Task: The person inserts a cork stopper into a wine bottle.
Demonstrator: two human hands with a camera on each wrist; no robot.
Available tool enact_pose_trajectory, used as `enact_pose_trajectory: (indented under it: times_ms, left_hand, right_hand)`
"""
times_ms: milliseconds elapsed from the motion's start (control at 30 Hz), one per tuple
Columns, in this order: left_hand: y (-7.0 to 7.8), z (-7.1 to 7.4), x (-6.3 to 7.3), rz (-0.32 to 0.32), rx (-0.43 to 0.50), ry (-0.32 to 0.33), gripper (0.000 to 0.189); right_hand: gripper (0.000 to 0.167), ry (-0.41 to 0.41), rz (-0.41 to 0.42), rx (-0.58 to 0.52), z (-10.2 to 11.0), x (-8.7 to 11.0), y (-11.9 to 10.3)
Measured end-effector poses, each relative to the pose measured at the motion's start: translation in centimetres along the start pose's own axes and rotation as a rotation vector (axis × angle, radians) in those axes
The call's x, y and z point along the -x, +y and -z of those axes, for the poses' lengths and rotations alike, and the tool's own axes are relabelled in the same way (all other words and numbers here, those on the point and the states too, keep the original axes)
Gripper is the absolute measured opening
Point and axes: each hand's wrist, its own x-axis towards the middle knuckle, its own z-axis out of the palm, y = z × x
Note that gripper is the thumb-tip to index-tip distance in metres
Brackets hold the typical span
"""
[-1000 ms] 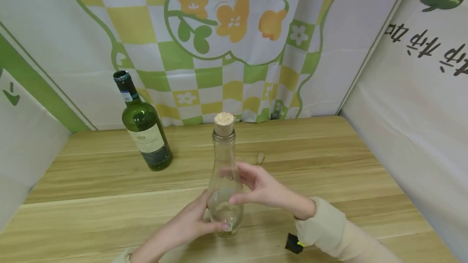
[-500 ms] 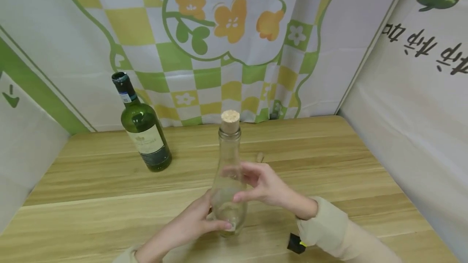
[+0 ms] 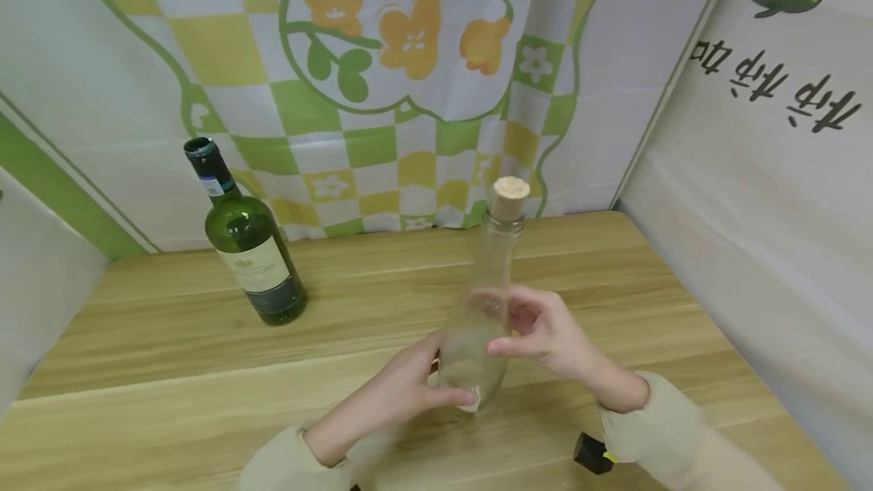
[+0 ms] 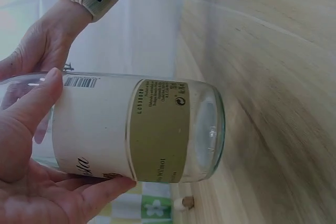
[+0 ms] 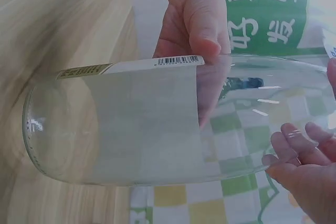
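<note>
A clear glass bottle [image 3: 480, 324] with a cork stopper [image 3: 510, 200] in its mouth leans slightly right between both hands. My left hand [image 3: 404, 385] grips its lower body, thumb at the front. Higher up, below the neck, my right hand [image 3: 555, 336] holds it with curled fingers and thumb. A cream and olive-gold label [image 4: 94, 124] wraps one side, as the left wrist view shows. The glass base [image 4: 212, 129] looks clear of the wood there. Through the glass [image 5: 147, 129], the right wrist view shows the back of the label.
A green wine bottle [image 3: 255, 248] stands upright at the back left of the wooden table [image 3: 170, 392]. A small cork [image 4: 184, 203] lies on the table in the left wrist view. Fabric with a checked print [image 3: 368, 146] hangs behind; a white wall [image 3: 736, 226] bounds the right.
Both hands have carried the clear bottle to the right and a little away, tilting it rightward. The head view has turned slightly right. The small cork is now hidden in it.
</note>
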Motion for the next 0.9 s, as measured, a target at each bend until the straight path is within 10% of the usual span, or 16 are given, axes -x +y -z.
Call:
enact_pose_trajectory:
  times_ms: [500,900]
  left_hand:
    - [2.0,-2.2,-7.5,-0.075,0.116,-0.032,0.066]
    - [4.1,-4.5,-14.1,-0.137,0.111,0.065,0.072]
  right_hand:
    - [0.044,0.282,0.004,0.228,5.4,1.3,-3.1]
    - [0.042,0.451,-0.053,0.331,9.8,1.6,-4.6]
